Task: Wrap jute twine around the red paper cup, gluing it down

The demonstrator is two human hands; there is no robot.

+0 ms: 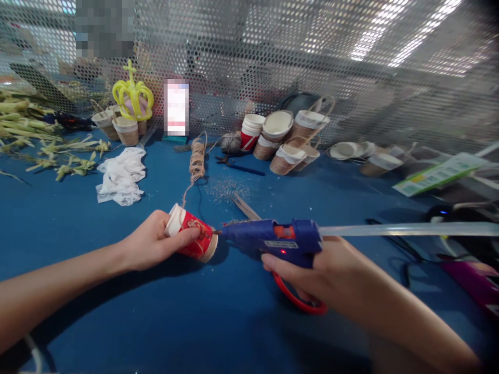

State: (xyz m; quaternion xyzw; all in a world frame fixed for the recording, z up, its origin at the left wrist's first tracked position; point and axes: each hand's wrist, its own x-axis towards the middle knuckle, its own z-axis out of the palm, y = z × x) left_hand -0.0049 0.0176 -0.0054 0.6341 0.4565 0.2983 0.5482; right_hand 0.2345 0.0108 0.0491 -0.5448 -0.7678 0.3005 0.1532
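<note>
My left hand is closed around a red and white paper cup, tilted on its side, with its white rim toward the upper left. Twine is wrapped round the cup's base end, and a strand runs from the cup up to a bundle of twine. In my right hand is a blue hot glue gun with a lit red light and a long clear glue stick out of its back. Its nozzle meets or nearly meets the cup's base. Red-handled scissors lie partly hidden beneath the gun and hand.
Several twine-wrapped cups stand at the back near a perforated metal screen. White crumpled cloth, a yellow crown-shaped object and pale plant strips are on the left. Pliers lie behind the scissors; cables are at right.
</note>
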